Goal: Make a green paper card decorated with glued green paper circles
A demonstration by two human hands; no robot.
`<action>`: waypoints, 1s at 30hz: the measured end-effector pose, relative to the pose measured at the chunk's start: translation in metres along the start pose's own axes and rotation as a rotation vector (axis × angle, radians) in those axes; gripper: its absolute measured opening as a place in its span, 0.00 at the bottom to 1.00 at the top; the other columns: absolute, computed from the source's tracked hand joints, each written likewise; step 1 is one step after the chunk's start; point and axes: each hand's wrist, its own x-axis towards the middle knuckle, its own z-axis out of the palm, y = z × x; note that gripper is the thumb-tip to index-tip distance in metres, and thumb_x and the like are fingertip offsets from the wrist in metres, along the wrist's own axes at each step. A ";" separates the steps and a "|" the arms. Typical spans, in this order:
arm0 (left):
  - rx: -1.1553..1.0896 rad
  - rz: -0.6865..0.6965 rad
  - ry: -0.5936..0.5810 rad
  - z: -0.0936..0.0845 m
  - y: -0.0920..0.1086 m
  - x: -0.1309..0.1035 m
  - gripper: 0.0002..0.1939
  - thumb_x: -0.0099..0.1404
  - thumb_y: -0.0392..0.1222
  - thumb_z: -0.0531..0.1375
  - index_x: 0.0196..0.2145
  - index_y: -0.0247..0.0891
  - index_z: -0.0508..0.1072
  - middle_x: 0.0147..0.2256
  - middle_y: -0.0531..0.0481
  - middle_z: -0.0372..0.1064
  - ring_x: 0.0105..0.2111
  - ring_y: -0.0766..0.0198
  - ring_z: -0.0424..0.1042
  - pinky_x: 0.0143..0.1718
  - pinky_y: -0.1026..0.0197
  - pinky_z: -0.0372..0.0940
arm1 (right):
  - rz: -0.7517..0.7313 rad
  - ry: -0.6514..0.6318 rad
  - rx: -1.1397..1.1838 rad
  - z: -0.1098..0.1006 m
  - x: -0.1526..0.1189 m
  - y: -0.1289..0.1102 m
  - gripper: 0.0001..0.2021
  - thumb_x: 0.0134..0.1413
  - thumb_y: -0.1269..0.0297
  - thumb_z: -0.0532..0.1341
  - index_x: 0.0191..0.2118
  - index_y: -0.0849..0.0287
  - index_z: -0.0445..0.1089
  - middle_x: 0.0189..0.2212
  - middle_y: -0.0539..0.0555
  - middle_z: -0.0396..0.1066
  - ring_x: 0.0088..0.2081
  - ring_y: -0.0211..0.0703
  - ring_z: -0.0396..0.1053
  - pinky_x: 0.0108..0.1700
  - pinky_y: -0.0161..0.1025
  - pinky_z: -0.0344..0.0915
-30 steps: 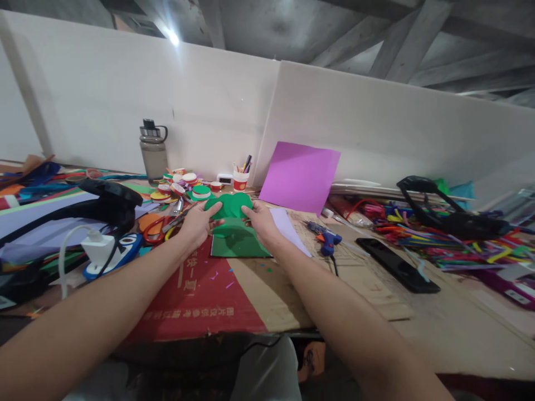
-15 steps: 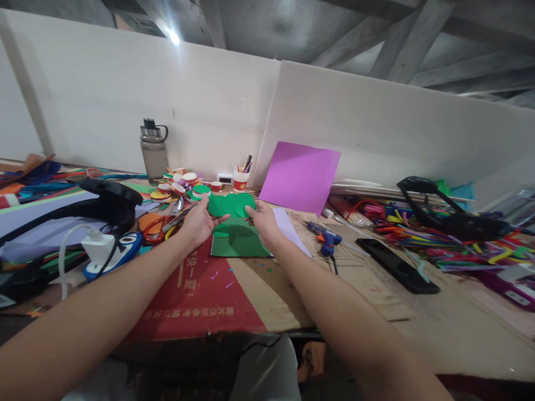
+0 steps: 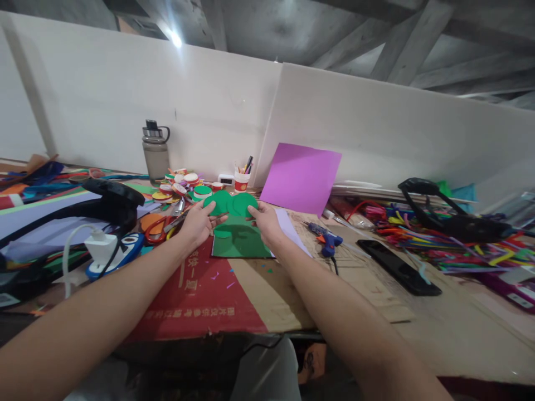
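Note:
My left hand [image 3: 199, 224] pinches the left end of several overlapping green paper circles [image 3: 220, 203] between thumb and fingers. On the right end of the same row, my right hand [image 3: 264, 221] grips with thumb and fingertips. The circles are held up over a dark green sheet [image 3: 240, 245], which lies on a pale purple sheet [image 3: 288, 228]. One more green circle [image 3: 222, 234] rests on the dark green sheet. Red-handled scissors [image 3: 157, 233] lie to the left of my left hand. Whether the circles are joined cannot be made out.
A blue glue gun [image 3: 330, 244] and a black phone [image 3: 397, 266] lie to the right on cardboard. Behind stand a purple sheet [image 3: 301, 177], a cup of pens [image 3: 241, 181] and a water bottle [image 3: 156, 153]. At the left is a blue-and-white power strip [image 3: 121, 259].
The green circles have shifted against each other: fewer edges show between my hands, and the left circle shows more of its face. My hands have barely moved.

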 end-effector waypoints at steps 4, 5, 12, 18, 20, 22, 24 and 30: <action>-0.004 0.019 -0.049 -0.001 -0.002 0.000 0.08 0.60 0.31 0.61 0.35 0.38 0.66 0.29 0.54 0.72 0.25 0.68 0.74 0.35 0.57 0.75 | -0.008 -0.002 -0.017 0.001 -0.002 -0.001 0.08 0.46 0.62 0.61 0.34 0.58 0.68 0.24 0.46 0.68 0.22 0.33 0.64 0.25 0.32 0.54; -0.002 0.026 -0.074 -0.001 -0.003 0.000 0.08 0.60 0.30 0.61 0.35 0.37 0.66 0.29 0.54 0.72 0.25 0.68 0.73 0.36 0.56 0.75 | -0.013 -0.005 -0.018 0.002 -0.002 -0.002 0.07 0.46 0.62 0.61 0.34 0.58 0.68 0.24 0.46 0.68 0.22 0.33 0.63 0.25 0.32 0.54; 0.069 0.023 -0.137 0.001 -0.008 -0.002 0.10 0.55 0.26 0.63 0.35 0.34 0.71 0.32 0.50 0.73 0.28 0.68 0.73 0.31 0.63 0.75 | -0.011 -0.060 -0.066 0.004 -0.006 -0.005 0.04 0.47 0.65 0.60 0.32 0.58 0.69 0.24 0.46 0.68 0.23 0.32 0.64 0.25 0.31 0.56; 0.040 0.035 -0.009 -0.002 -0.006 0.002 0.11 0.52 0.26 0.65 0.32 0.36 0.70 0.28 0.54 0.72 0.23 0.70 0.72 0.25 0.68 0.72 | -0.008 0.003 -0.030 0.002 -0.003 -0.002 0.06 0.49 0.65 0.59 0.34 0.58 0.68 0.25 0.45 0.67 0.22 0.31 0.64 0.23 0.30 0.54; 0.031 0.051 0.016 -0.004 -0.005 0.003 0.11 0.52 0.27 0.66 0.31 0.36 0.69 0.29 0.54 0.71 0.24 0.70 0.72 0.25 0.67 0.72 | -0.004 0.044 -0.038 0.002 -0.002 -0.002 0.06 0.49 0.65 0.59 0.35 0.58 0.67 0.25 0.45 0.66 0.22 0.31 0.64 0.23 0.30 0.53; 0.038 0.060 0.023 -0.005 -0.004 0.004 0.10 0.53 0.28 0.66 0.32 0.36 0.69 0.30 0.53 0.72 0.24 0.70 0.72 0.25 0.67 0.72 | -0.007 0.065 -0.047 0.001 -0.001 -0.002 0.05 0.50 0.65 0.59 0.34 0.59 0.66 0.24 0.45 0.66 0.21 0.31 0.64 0.22 0.30 0.54; 0.049 0.059 0.024 -0.006 -0.003 0.004 0.10 0.53 0.30 0.66 0.33 0.35 0.70 0.30 0.53 0.73 0.23 0.70 0.72 0.25 0.66 0.73 | -0.018 0.071 -0.052 0.001 0.000 -0.002 0.04 0.50 0.65 0.59 0.33 0.58 0.66 0.24 0.45 0.66 0.21 0.32 0.64 0.23 0.31 0.55; 0.078 0.018 0.023 -0.007 -0.005 0.004 0.12 0.55 0.32 0.66 0.37 0.36 0.71 0.30 0.51 0.74 0.22 0.67 0.73 0.25 0.63 0.73 | -0.031 0.082 -0.046 0.001 0.001 -0.001 0.04 0.51 0.63 0.58 0.31 0.58 0.65 0.22 0.44 0.65 0.21 0.32 0.64 0.24 0.31 0.55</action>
